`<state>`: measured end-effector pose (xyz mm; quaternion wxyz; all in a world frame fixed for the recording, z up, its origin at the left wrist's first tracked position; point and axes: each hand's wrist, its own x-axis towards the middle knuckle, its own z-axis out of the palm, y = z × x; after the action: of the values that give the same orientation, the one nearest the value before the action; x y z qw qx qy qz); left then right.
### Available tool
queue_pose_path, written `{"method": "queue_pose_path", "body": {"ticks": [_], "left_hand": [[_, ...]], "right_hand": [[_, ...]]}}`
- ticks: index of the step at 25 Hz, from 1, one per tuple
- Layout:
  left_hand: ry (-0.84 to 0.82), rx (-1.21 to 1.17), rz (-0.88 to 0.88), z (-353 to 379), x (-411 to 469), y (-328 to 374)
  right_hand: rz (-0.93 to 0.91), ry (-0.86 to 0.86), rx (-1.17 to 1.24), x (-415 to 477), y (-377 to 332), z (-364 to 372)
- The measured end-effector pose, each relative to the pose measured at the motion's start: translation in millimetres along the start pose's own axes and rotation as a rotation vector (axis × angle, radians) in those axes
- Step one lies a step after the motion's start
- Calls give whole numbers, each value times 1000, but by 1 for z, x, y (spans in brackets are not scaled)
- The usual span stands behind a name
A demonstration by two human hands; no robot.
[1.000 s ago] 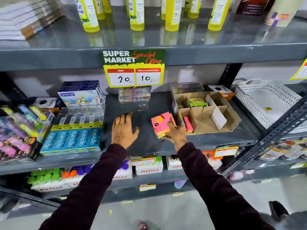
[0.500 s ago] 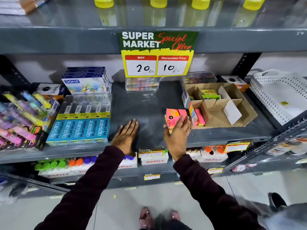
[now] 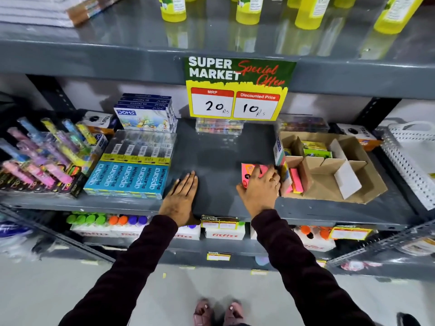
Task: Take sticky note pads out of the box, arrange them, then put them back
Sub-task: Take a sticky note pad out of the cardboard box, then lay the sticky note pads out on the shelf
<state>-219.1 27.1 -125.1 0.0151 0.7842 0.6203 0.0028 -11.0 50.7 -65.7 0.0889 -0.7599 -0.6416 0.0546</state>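
A stack of pink sticky note pads [image 3: 250, 171] rests on the grey shelf [image 3: 216, 151], just left of the cardboard box [image 3: 334, 184]. My right hand [image 3: 260, 188] covers the stack's near side with its fingers curled over the top. Flat on the shelf, palm down and holding nothing, lies my left hand [image 3: 182, 198], fingers together. More pink pads [image 3: 297, 180] stand in the box's front left compartment. Green and yellow pads [image 3: 314, 148] fill a rear compartment. The rest of the box shows bare cardboard.
Blue Apsara pencil boxes [image 3: 131, 177] sit left of my left hand, with Doms boxes [image 3: 144, 115] behind. Highlighter packs [image 3: 42, 156] crowd the far left. A white perforated basket [image 3: 409, 161] stands at the right. A price sign [image 3: 237, 88] hangs from the upper shelf.
My right hand has set the pink stack down onto the shelf and now rests over it. My left hand slid slightly toward the shelf's front edge. The view shifted left.
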Motion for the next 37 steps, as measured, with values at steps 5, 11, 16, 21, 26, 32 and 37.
{"method": "queue_pose_path", "body": {"ticks": [5, 11, 16, 21, 26, 32, 37], "left_hand": [[34, 14, 13, -5, -7, 3], [8, -121, 44, -6, -8, -3], [45, -99, 60, -4, -7, -3], [29, -85, 72, 5, -4, -8], [5, -57, 68, 8, -3, -7], [17, -18, 61, 6, -2, -6], [16, -17, 51, 6, -2, -5]], "right_hand": [[-127, 46, 95, 8, -16, 0], [-143, -140, 139, 56, -76, 13], [-163, -227, 110, 72, -99, 30], [-161, -108, 83, 55, -85, 17], [29, -12, -9, 21, -20, -1], [88, -83, -37, 12, -5, -1], [121, -71, -17, 15, -6, -3]]}}
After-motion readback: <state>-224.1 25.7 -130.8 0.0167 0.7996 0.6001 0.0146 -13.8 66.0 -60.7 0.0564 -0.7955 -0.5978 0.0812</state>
